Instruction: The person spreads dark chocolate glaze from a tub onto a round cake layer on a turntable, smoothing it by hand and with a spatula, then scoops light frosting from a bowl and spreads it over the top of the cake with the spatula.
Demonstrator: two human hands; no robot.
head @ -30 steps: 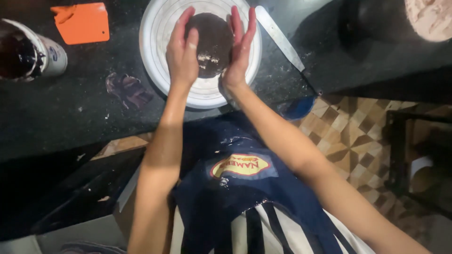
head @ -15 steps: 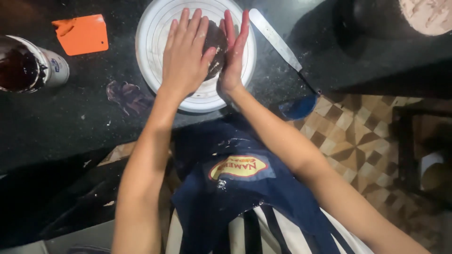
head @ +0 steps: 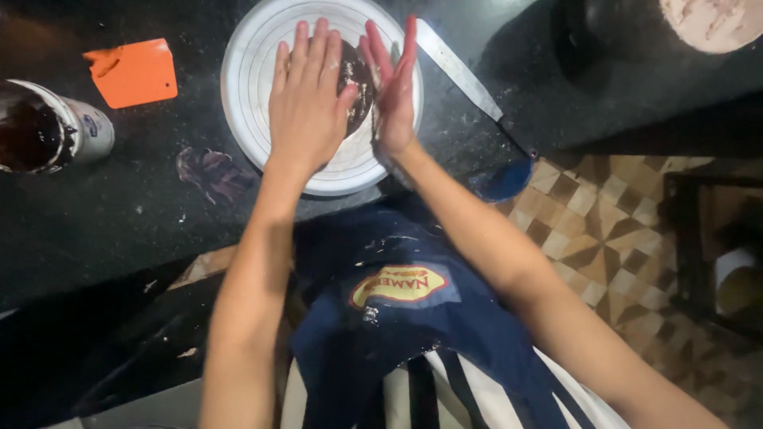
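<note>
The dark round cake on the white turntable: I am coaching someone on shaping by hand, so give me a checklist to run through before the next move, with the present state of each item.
1. Cake sits near the middle of the white turntable: ok.
2. Left hand lies flat on top of the cake, fingers spread: ok.
3. Right hand stands on edge against the cake's right side: ok.
4. Long knife lies on the counter right of the turntable, apart from both hands: ok.
5. Orange scraper and jar of dark filling lie to the left, off the turntable: ok.
6. Cake's surface smooth and even: cannot tell, the hands cover most of it.
</note>
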